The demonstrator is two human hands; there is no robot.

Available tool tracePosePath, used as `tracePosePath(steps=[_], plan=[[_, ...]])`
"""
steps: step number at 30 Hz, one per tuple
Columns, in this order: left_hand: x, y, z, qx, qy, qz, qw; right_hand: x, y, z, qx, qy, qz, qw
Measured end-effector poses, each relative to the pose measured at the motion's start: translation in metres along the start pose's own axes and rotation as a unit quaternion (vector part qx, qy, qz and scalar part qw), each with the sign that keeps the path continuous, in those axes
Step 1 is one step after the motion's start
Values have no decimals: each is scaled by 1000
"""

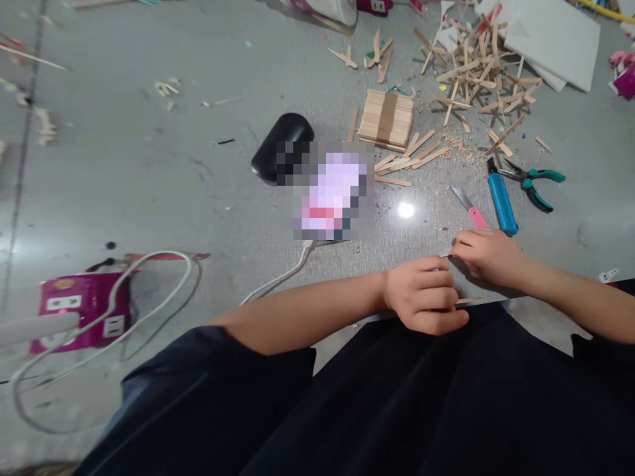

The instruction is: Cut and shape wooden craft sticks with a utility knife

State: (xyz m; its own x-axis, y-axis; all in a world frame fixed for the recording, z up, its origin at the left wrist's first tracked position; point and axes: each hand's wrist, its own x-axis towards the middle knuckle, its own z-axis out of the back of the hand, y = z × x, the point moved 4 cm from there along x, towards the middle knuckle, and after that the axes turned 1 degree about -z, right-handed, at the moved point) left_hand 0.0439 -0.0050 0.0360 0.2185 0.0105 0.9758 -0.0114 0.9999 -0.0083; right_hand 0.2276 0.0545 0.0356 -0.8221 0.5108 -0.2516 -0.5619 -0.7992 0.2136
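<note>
My left hand (426,295) is near the front edge of the work surface, its fingers curled closed. Close beside it on the right, my right hand (491,258) has thumb and fingers pinched together. Something thin and dark shows in the narrow gap between them, too small to name. A pale wooden stick (470,301) pokes out past the fingers of my left hand; whether it is gripped I cannot tell. Just beyond my right hand lies a small pink-handled blade (477,216). A blue utility knife (503,203) and green-handled pliers (538,182) lie farther right.
A bundle of craft sticks (387,120) sits behind loose sticks (421,153). A heap of sticks (483,73) adjoins white boards (558,43). A blurred phone (332,192) with a white cable (278,277) lies by a black case (284,142). A purple power strip (94,297) is at left.
</note>
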Motion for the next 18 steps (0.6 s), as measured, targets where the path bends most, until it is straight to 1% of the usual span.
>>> tracePosePath(steps=[3,9,13,18], plan=[[2,7,1,-3,11,17,1000,21,-12,0,-15,-7,-28,999],[4,16,7,1,19,50,999,71,-41,21,-34,-14,-89,995],[1,19,8,-6,29,67,997,89,-51,33,-41,-16,-126,991],[-9,19,6,-5,43,88,995,103,-62,45,-34,-21,-162,986]])
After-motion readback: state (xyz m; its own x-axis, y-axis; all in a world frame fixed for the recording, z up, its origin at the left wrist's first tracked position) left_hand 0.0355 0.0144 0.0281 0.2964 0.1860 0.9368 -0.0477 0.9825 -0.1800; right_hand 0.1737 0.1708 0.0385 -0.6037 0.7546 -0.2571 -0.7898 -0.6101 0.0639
